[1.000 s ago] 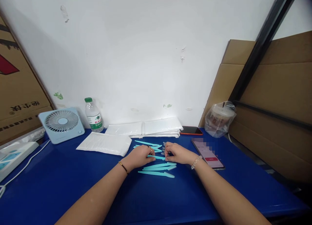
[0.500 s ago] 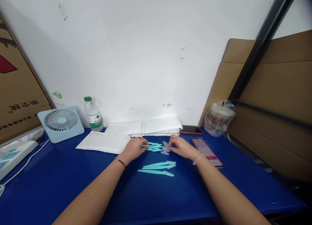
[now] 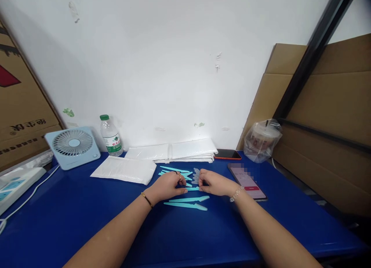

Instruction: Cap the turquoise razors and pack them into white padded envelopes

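My left hand (image 3: 169,185) and my right hand (image 3: 213,183) meet over the blue table (image 3: 72,214), both pinching one thin teal plastic stick (image 3: 193,189) from either end. Two more teal sticks (image 3: 188,203) lie side by side just in front of the hands. Behind them is a loose pile of teal sticks (image 3: 175,170) and a few clear plastic caps (image 3: 196,176). What my right fingertips press against the stick's end is too small to make out.
Flat white bags (image 3: 124,170) lie at the left and stacked (image 3: 185,150) at the back. A small fan (image 3: 72,146), a water bottle (image 3: 111,136), a power strip (image 3: 14,183), two phones (image 3: 247,181) (image 3: 227,154) and a bagged drink cup (image 3: 262,140) ring the area. Cardboard leans on both sides.
Both hands drew back from the far pile toward me with a teal stick held between them. One of the three sticks lying in front is gone; two lie there now.
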A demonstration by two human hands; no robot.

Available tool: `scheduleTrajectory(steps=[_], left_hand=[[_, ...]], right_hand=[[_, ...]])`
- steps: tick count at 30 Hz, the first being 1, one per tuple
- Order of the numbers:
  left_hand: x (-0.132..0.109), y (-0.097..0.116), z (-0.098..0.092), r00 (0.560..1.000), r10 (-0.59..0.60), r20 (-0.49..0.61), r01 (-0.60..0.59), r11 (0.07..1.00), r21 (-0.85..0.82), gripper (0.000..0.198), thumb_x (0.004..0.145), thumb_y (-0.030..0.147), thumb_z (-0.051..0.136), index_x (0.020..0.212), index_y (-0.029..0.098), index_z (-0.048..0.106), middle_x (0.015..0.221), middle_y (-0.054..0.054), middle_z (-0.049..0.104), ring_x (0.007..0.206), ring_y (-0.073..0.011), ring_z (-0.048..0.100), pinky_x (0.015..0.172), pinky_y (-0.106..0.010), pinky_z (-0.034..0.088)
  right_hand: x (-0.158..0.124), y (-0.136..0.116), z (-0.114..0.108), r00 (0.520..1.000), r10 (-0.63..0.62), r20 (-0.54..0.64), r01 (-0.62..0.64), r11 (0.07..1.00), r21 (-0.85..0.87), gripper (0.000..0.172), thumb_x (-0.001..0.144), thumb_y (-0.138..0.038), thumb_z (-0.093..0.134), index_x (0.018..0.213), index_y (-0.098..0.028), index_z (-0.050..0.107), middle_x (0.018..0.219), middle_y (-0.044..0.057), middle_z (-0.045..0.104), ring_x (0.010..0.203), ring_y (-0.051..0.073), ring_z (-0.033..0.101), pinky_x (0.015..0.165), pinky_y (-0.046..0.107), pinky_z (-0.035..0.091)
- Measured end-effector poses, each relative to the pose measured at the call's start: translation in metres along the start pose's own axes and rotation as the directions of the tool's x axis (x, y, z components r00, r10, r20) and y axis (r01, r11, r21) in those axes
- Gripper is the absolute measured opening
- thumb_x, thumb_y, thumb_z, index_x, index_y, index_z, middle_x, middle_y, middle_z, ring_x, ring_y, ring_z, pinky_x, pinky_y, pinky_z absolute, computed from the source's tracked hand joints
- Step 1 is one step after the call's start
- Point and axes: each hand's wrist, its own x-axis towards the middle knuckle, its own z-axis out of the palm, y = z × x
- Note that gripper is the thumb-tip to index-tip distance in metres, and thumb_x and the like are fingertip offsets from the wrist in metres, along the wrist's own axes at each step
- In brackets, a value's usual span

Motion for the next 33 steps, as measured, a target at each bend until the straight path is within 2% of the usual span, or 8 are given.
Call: scheduleTrajectory(steps=[5,10,14,17,21,23,29,33], left_hand=[[0.004,-0.006,0.005,0.999,-0.020,-0.025,0.021,0.999,0.035,0.020,0.086,0.028,0.047,0.080,0.020,0.065,0.081,-0.002,0.066,0.077,-0.0145,0.057,0.067,-0.023,0.039],[0.005,-0.017,-0.005,0.993,-0.047,-0.109,0.060,0.991,0.122,0.022,0.086,0.024,0.043,0.080,0.018,0.064,0.086,-0.005,0.065,0.079,-0.0164,0.057,0.071,-0.025,0.040],[0.004,-0.028,-0.008,0.980,-0.112,-0.167,0.137,0.979,0.151,0.023,0.086,0.026,0.044,0.083,0.019,0.065,0.087,-0.005,0.065,0.079,-0.0169,0.057,0.070,-0.026,0.040],[0.002,-0.027,-0.008,0.968,-0.140,-0.208,0.167,0.979,0.119,0.020,0.084,0.029,0.049,0.093,0.020,0.064,0.090,-0.005,0.064,0.081,-0.0174,0.057,0.071,-0.026,0.041],[-0.002,-0.013,-0.007,0.991,-0.097,-0.096,0.099,0.995,0.025,0.023,0.083,0.037,0.050,0.087,0.020,0.065,0.084,-0.003,0.064,0.075,-0.0152,0.057,0.064,-0.023,0.039],[-0.003,-0.006,-0.007,0.999,-0.051,-0.002,0.051,0.999,-0.008,0.025,0.082,0.041,0.053,0.085,0.020,0.066,0.079,-0.002,0.064,0.071,-0.0141,0.056,0.060,-0.022,0.037],[-0.004,0.004,-0.001,0.996,-0.005,0.092,0.003,1.000,0.013,0.027,0.081,0.044,0.053,0.088,0.023,0.068,0.074,0.000,0.065,0.067,-0.0137,0.055,0.055,-0.023,0.032],[-0.001,0.001,-0.001,0.999,-0.014,0.042,0.011,0.998,0.067,0.023,0.085,0.036,0.048,0.085,0.022,0.067,0.079,-0.001,0.067,0.071,-0.0147,0.057,0.058,-0.023,0.035]], right_hand=[[0.003,-0.007,0.001,0.996,-0.010,-0.091,0.012,1.000,0.027,0.004,0.083,-0.019,0.053,0.080,-0.018,0.056,0.080,0.001,0.056,0.068,0.012,0.050,0.061,0.022,0.037],[0.008,-0.002,-0.003,0.987,0.064,-0.148,-0.055,0.997,0.062,0.007,0.084,-0.019,0.050,0.079,-0.018,0.055,0.072,0.000,0.058,0.061,0.011,0.049,0.057,0.022,0.034],[0.007,0.006,-0.007,0.968,0.142,-0.208,-0.127,0.988,0.086,0.009,0.083,-0.022,0.052,0.084,-0.017,0.058,0.076,0.002,0.061,0.065,0.013,0.052,0.059,0.023,0.037],[0.001,0.003,-0.010,0.986,0.076,-0.149,-0.064,0.994,0.083,0.012,0.079,-0.030,0.059,0.080,-0.018,0.061,0.082,0.003,0.061,0.069,0.013,0.054,0.062,0.023,0.039],[-0.007,-0.003,-0.009,0.994,-0.003,0.112,-0.008,0.996,0.092,0.021,0.067,-0.035,0.072,0.076,-0.018,0.064,0.078,0.001,0.061,0.065,0.013,0.053,0.056,0.022,0.039],[-0.007,-0.004,-0.005,0.989,-0.004,0.147,-0.006,0.997,0.071,0.018,0.066,-0.032,0.072,0.073,-0.017,0.063,0.074,0.001,0.060,0.063,0.013,0.053,0.054,0.021,0.037],[-0.001,-0.006,0.001,0.997,0.019,0.079,-0.026,0.996,0.091,0.009,0.076,-0.025,0.063,0.077,-0.017,0.060,0.068,0.000,0.059,0.058,0.011,0.050,0.051,0.020,0.034],[0.001,-0.008,-0.001,0.999,0.015,-0.036,-0.011,0.994,0.111,0.010,0.080,-0.026,0.059,0.076,-0.017,0.058,0.067,-0.001,0.058,0.059,0.011,0.050,0.052,0.020,0.034]])
